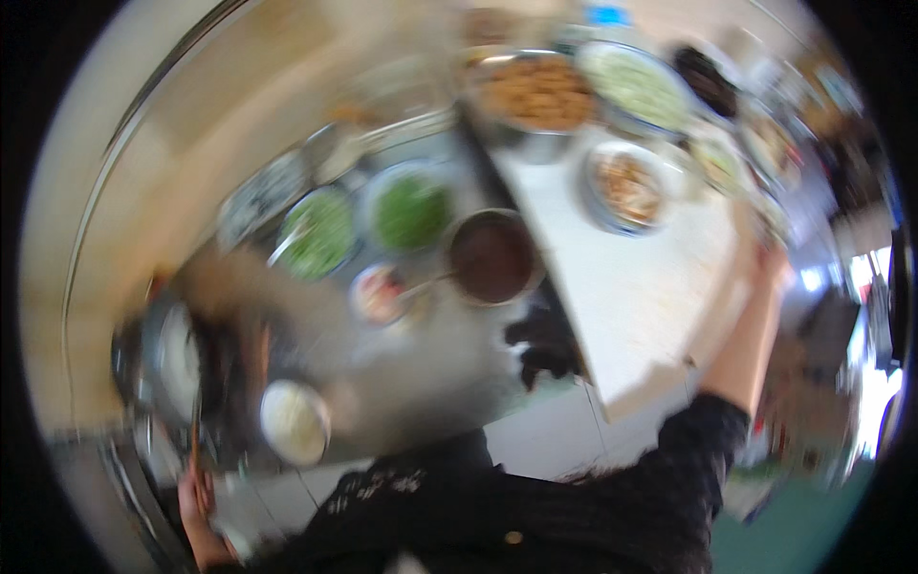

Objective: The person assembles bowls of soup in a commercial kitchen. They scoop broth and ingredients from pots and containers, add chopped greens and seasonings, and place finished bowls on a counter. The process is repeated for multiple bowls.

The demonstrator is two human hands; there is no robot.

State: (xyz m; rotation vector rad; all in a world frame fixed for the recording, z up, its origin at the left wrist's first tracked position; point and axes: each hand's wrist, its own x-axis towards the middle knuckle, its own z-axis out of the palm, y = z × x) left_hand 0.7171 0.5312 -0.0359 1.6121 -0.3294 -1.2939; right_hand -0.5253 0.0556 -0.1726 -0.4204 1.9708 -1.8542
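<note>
At the lower left, my left hand (196, 496) is closed round the wooden handle (195, 442) of a long cooking utensil. The utensil's far end reaches into a dark wok (153, 359) with something pale inside; blur hides whether it is a spatula or a ladle. My right arm stretches far out to the right. Its hand (773, 266) is at the right edge of the white countertop (636, 306), close to several dishes. Motion smears those fingers, so I cannot make out whether they hold anything.
On the grey worktop (411, 364) stand a white bowl (295, 421), bowls of chopped greens (320, 234) (411, 209), a small bowl of reddish food (380, 293) and a pot of dark liquid (491, 258). A pot of brown pieces (537, 91) and a bowl of mixed food (626, 188) are farther right.
</note>
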